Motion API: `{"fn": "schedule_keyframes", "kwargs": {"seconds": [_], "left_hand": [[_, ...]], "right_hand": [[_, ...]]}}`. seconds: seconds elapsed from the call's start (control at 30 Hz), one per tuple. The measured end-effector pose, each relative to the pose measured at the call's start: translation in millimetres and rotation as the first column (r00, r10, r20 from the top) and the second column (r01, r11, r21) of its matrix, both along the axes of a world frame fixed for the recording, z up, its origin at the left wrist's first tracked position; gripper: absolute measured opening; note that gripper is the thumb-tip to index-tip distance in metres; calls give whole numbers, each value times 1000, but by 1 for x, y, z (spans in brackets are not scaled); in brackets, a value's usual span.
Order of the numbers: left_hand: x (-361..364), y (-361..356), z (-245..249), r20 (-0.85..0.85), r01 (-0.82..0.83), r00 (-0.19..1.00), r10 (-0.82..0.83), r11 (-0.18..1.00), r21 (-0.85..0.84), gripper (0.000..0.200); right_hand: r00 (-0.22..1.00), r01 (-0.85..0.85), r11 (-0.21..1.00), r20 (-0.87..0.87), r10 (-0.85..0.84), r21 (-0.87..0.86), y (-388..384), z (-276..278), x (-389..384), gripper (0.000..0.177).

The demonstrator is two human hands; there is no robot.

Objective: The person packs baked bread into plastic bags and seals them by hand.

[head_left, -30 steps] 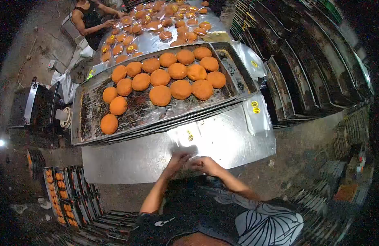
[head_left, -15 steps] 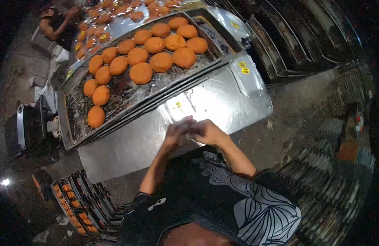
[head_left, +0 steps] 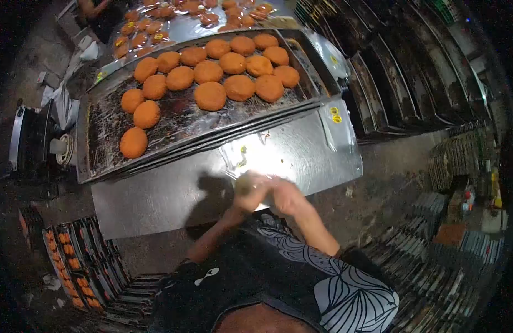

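Observation:
My left hand [head_left: 251, 193] and my right hand [head_left: 288, 197] are close together above the front of the shiny metal table [head_left: 156, 194]. Both look closed, though motion blurs the fingers. A small yellowish patch shows at the left fingertips; what it is cannot be made out. Just beyond the hands lies clear plastic wrapping [head_left: 232, 157] with a yellow label. Behind it, round orange-brown buns [head_left: 210, 96] sit in loose rows on a dark baking tray [head_left: 184, 125], which rests on a stack of similar trays.
Wrapped buns [head_left: 209, 19] lie behind the tray. Another clear plastic piece with yellow labels [head_left: 335, 116] is at the table's right. Dark trays stand in racks [head_left: 412, 72] at right. Bun-filled trays [head_left: 67, 261] are low at left. Another person's arm [head_left: 92, 8] shows top left.
The view has shifted slightly. My hands have drawn back from the wrapping towards my body, staying close together. Their shadow now falls on the table to the left. The buns stay put.

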State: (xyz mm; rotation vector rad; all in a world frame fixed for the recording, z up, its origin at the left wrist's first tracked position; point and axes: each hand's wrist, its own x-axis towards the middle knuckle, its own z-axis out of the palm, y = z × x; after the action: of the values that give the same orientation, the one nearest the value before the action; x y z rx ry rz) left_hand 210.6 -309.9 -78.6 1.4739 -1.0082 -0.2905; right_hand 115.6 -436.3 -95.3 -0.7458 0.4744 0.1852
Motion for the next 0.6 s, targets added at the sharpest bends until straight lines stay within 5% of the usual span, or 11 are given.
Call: {"fn": "schedule_keyframes", "kwargs": {"seconds": [0.03,0.1,0.2,0.23,0.27,0.3,0.33,0.37,0.43,0.5,0.6], "left_hand": [[-3,7,21,31,97,994,-101,989,110,15],[-2,8,9,33,-290,956,292,920,265,27],[42,14,35,-762,-506,644,70,786,-355,54],[61,40,35,-821,-427,561,-109,811,-399,61],[92,68,-8,-592,-333,800,93,890,-310,58],[100,90,-2,125,-433,883,452,888,-153,48],[108,101,19,-478,-562,783,397,781,-272,45],[116,111,42,-894,-723,434,113,635,-271,43],[125,133,67,-906,-812,405,121,502,-296,41],[133,155,70,-880,-772,464,98,531,-349,52],[145,170,73,-899,-869,429,85,311,-386,57]], "right_hand": [[954,-40,720,242,-179,693,-12,-13,14,41],[856,477,879,223,-467,12,15,67,73,61],[815,58,865,477,-329,498,59,87,108,56],[986,112,961,95,-140,251,80,95,115,48],[982,-30,999,189,23,36,86,88,124,50],[946,-162,968,250,208,-191,89,83,139,52],[948,-96,601,111,299,-794,80,90,165,59],[958,-22,-68,-41,284,-997,67,95,196,66],[999,-4,-529,22,-43,-849,47,46,266,68],[954,-298,-561,-214,-212,-772,27,8,314,59],[993,97,-268,74,95,-959,37,46,282,40]]}}
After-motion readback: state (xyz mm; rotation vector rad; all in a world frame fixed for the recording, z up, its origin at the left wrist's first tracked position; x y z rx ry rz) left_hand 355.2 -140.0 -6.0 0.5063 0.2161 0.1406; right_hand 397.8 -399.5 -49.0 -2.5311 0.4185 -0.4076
